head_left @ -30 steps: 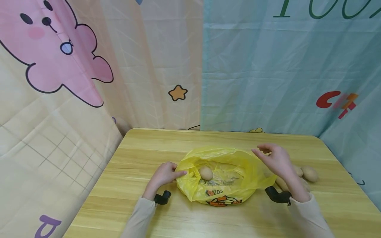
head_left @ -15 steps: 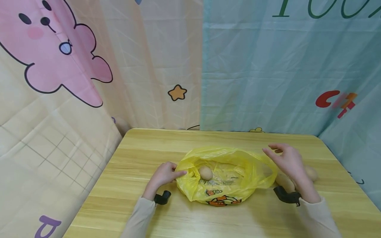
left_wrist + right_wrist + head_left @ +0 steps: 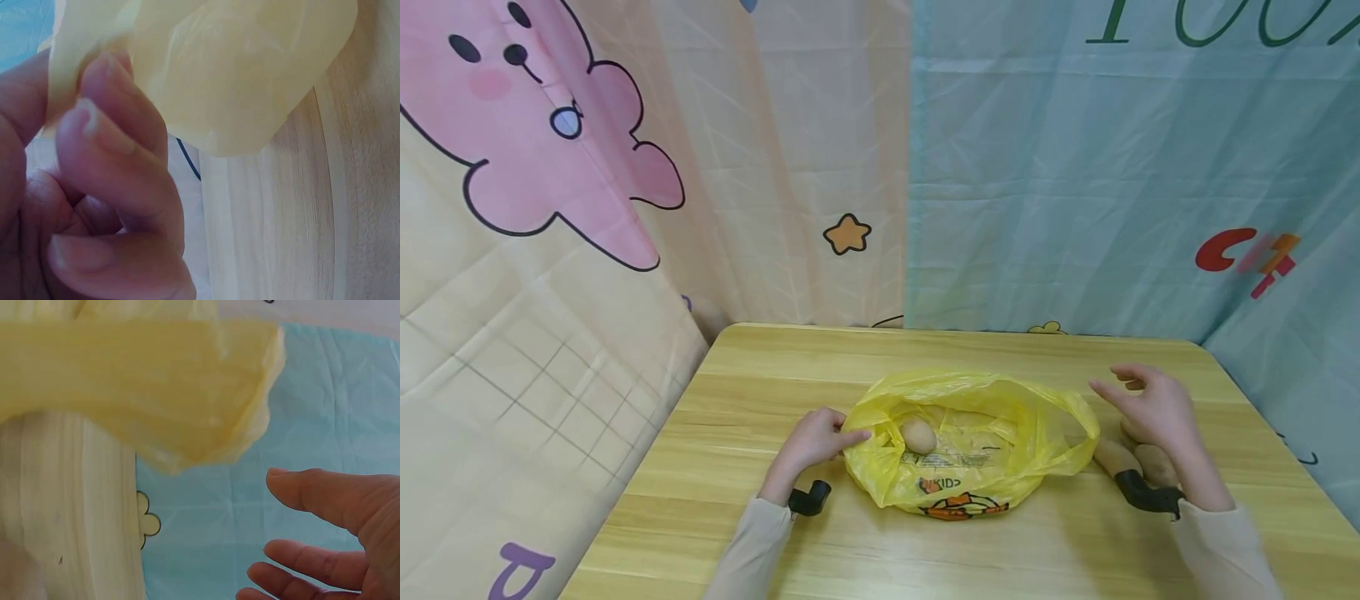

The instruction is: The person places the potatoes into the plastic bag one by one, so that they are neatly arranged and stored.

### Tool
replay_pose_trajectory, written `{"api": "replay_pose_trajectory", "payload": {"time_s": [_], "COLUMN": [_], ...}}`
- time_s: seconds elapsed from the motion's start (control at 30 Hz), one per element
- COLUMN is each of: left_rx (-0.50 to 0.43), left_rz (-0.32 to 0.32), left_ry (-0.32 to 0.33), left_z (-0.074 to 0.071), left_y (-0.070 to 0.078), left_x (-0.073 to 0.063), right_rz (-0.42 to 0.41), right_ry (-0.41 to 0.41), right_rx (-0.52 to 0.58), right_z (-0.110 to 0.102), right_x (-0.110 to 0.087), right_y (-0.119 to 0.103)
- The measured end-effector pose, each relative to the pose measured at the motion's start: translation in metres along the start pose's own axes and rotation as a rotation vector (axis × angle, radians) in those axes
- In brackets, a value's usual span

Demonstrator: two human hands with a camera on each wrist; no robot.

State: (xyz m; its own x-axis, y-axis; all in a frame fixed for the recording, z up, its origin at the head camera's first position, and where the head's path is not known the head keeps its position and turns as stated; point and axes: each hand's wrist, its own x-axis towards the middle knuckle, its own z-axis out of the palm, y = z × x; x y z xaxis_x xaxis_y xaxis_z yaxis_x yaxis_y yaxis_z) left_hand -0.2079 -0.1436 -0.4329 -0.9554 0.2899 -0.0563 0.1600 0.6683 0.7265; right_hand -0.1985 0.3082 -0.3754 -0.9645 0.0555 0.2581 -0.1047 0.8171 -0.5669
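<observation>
A yellow plastic bag [image 3: 876, 483] lies mouth-up on the table, with a potato [image 3: 918, 435] visible inside at its left. My left hand [image 3: 811, 439] pinches the bag's left rim between thumb and fingers; in the left wrist view the film of the bag [image 3: 231, 81] runs out past the curled fingers [image 3: 137, 169]. Right of the bag, my right hand [image 3: 1153, 412] hovers over several potatoes [image 3: 1116, 460], partly hiding them. Its thumb and fingers are apart and hold nothing, as the right wrist view shows, where the bag's handle [image 3: 187, 387] stands clear of the hand [image 3: 337, 519].
The wooden table [image 3: 790, 358] runs back to a printed curtain [image 3: 1060, 208] behind it. A second curtain side [image 3: 550, 375] hangs along the left. Black wrist mounts [image 3: 809, 498] sit at both sleeves.
My right hand has moved away from the bag's right handle, rightward over the potatoes. The handle has settled with its loop standing. The left hand has kept its place on the rim.
</observation>
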Motion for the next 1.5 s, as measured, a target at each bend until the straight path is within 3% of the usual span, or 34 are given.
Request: {"api": "replay_pose_trajectory", "payload": {"time_s": [0.3,1.03,1.5], "left_rx": [-0.003,-0.003,-0.003], "left_rz": [0.0,-0.005,-0.01], "left_ry": [0.002,-0.003,-0.001], "left_z": [0.0,0.001,0.001], "left_y": [0.0,-0.001,-0.002], "left_x": [0.0,0.001,0.001], "right_rz": [0.033,0.169,0.162], "right_ry": [-0.029,-0.268,-0.3], "right_rx": [-0.035,-0.132,-0.173], "right_z": [0.0,0.0,0.009], "right_x": [0.0,0.002,0.007], "right_y": [0.024,0.055,0.075]}}
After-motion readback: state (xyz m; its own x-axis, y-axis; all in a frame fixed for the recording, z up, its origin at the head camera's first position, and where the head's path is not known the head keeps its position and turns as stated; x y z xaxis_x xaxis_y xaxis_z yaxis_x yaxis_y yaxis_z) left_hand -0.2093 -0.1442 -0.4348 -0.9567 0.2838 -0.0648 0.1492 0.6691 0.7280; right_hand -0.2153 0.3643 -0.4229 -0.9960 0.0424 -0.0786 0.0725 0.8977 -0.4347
